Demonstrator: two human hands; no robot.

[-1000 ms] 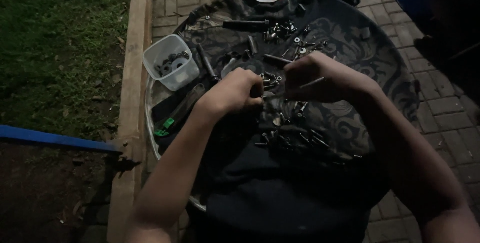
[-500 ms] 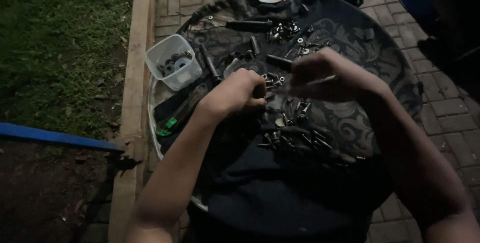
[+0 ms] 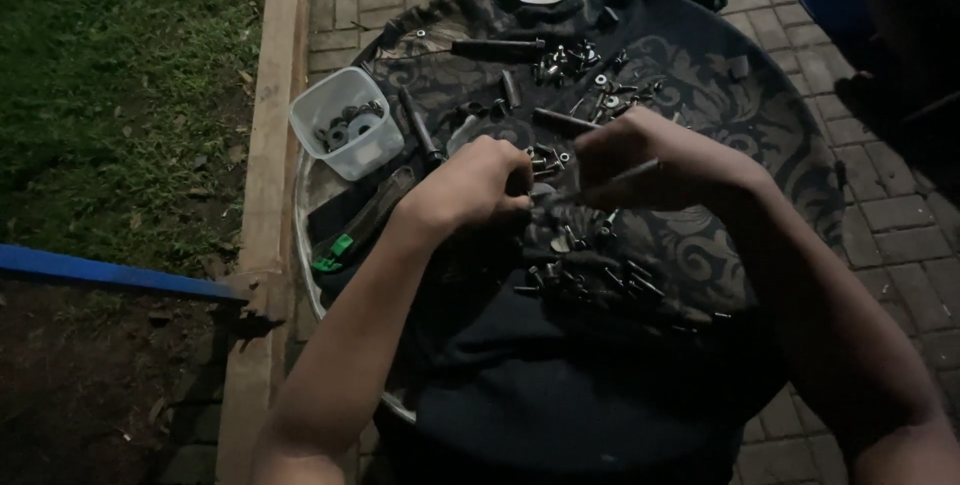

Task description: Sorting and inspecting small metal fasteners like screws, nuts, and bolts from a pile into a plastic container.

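- Small dark metal part, likely a bolt (image 3: 548, 188), sits between the two hands over the middle of the desk; too dim and small to tell its exact shape.
- Left hand (image 3: 470, 185): grip curled tight, fingertips pinched at the bolt end nearest it.
- Right hand (image 3: 655, 160): grip narrow, fingers closed around a thin rod-like tool (image 3: 625, 173) that points at the bolt; can't tell if tool and bolt touch.
- Loose screws and nuts (image 3: 590, 275) lie scattered just below the hands; another cluster (image 3: 590, 75) lies beyond them.
- Clear plastic tub (image 3: 347, 123) with dark washers inside stands at the desk's left edge.
- Long dark bar (image 3: 497, 46) lies near the far edge; a strap with a green clip (image 3: 335, 250) lies left of the left forearm.
- Desk (image 3: 760, 115) is round, covered in a black patterned cloth.
- Around it: brick paving (image 3: 900, 225), a wooden border (image 3: 265, 145), grass (image 3: 120, 75) on the left, a blue bar (image 3: 110, 273) low left. Night, dim light.
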